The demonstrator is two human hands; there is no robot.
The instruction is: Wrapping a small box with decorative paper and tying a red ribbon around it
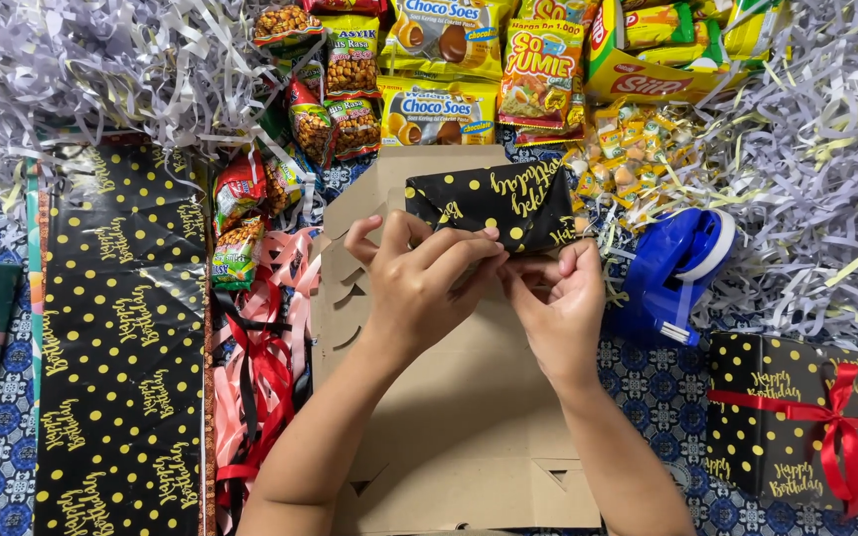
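- Pinching at the lower edge of a small wrapped parcel (497, 203), both hands meet at the middle of the view, fingers curled in tight.
- The left hand (419, 283) has its fingers folded over, thumb and fingertips pressed together on the black, gold-dotted paper at the parcel's near edge.
- The right hand (558, 298) mirrors it just beside, thumb and forefinger closed on the same edge; what exactly sits between those fingertips is too small to tell.
- The parcel itself is held above a flat brown cardboard sheet (469, 427), tilted slightly, its far corner toward the snack packets.
- Both forearms come up from the bottom edge and cross over the cardboard.
- Just right of the right hand sits a blue tape dispenser (677, 268), near but not touching.
- Further right, well apart, lies a finished black dotted gift box (767, 417) tied with a red ribbon (836, 427).
- Left of the cardboard, a tangle of red and pink ribbons (265, 367) lies loose.
- Beyond that, a long sheet of black wrapping paper (121, 337) with gold dots stretches along the floor.
- Up top, a spread of snack packets (449, 69) in yellow, orange and red.
- White shredded paper (101, 69) is heaped in both upper corners, and a blue patterned cloth (667, 387) shows underneath.
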